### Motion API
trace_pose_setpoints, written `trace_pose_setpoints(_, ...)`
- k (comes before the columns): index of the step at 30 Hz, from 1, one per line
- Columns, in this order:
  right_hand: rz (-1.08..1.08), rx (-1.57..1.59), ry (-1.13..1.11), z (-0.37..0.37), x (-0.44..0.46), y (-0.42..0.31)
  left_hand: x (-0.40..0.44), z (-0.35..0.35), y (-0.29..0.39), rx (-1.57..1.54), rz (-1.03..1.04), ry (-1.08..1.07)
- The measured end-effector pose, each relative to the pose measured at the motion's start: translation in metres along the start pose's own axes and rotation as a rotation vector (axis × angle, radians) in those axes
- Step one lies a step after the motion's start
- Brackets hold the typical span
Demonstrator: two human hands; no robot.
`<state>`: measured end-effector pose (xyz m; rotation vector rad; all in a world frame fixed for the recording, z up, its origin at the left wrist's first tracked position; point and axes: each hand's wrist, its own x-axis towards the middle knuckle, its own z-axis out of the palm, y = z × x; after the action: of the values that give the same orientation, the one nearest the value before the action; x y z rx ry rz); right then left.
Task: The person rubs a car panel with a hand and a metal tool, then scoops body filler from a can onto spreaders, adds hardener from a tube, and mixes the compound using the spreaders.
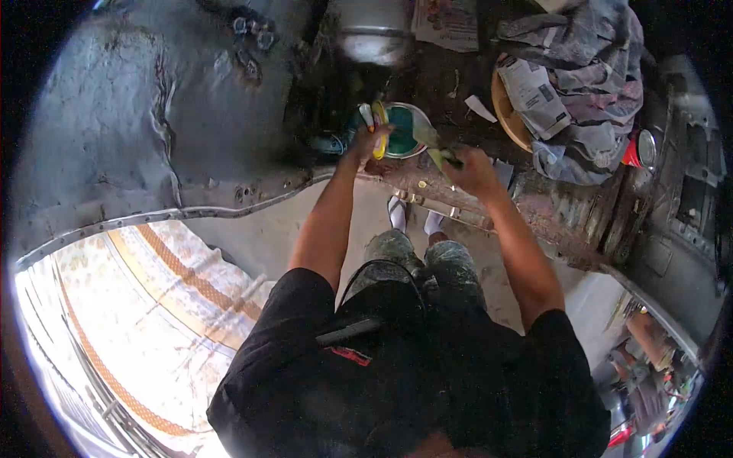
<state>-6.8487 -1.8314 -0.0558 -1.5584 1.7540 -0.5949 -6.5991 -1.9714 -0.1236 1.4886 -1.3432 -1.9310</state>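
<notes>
Near the top centre, a round container point(402, 131) with a green inside sits on the brown, stained surface. My left hand point(366, 143) is at its left side, with the fingers closed around a yellow object point(379, 131), possibly a tube or lid, held upright by the container's rim. My right hand point(472, 171) grips a flat scraper-like tool point(434, 149) with a greenish handle; its pale blade end is over the container's right edge. Whether the blade touches the rim cannot be made out.
At the upper right, a crumpled grey cloth point(592, 69) and printed paper point(534, 95) lie over a round wooden-coloured bowl point(505, 107). Beside them is a red can point(640, 149). A dented metal panel point(107, 114) fills the left. Patterned fabric point(168, 305) hangs lower left.
</notes>
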Motion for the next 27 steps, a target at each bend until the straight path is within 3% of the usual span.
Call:
trace_pose_setpoints(3,-0.178,-0.185,-0.118,0.018,0.044,-0.002,-0.002,-0.01,0.0,-0.204,-0.091,-0.002)
trace_pose_setpoints(6,-0.259,-0.332,-0.238,0.031,0.071,-0.015,0.004,-0.028,-0.005,-0.119,-0.264,-0.097)
trace_pose_setpoints(7,-0.252,-0.399,-0.288,0.036,0.078,-0.019,0.008,-0.03,-0.019,-0.167,-0.107,-0.158)
trace_pose_setpoints(9,-0.253,-0.429,-0.354,0.053,0.095,-0.009,-0.021,-0.025,0.024,-0.169,-0.137,-0.156)
trace_pose_setpoints(12,-0.232,-0.455,-0.437,0.066,0.101,-0.016,-0.009,-0.022,0.009,-0.167,-0.071,-0.085)
trace_pose_setpoints(13,-0.209,-0.448,-0.462,0.068,0.102,-0.021,-0.004,-0.025,0.005,-0.238,-0.198,-0.111)
trace_pose_setpoints(17,-0.375,-0.437,-0.475,0.082,0.102,-0.015,0.004,-0.021,-0.003,-0.241,-0.19,-0.109)
trace_pose_setpoints(20,-0.217,-0.368,-0.566,0.08,0.104,-0.014,-0.004,-0.02,0.01,-0.19,-0.212,-0.06)
trace_pose_setpoints(23,-0.14,-0.099,-0.412,0.074,0.098,0.019,-0.003,-0.02,0.011,-0.224,-0.218,-0.088)
trace_pose_setpoints(25,0.173,0.236,-0.41,0.068,0.092,0.033,0.001,-0.022,0.006,-0.319,-0.23,-0.111)
trace_pose_setpoints(27,0.162,0.38,-0.284,0.071,0.076,0.05,0.005,-0.024,0.001,-0.296,-0.21,-0.112)
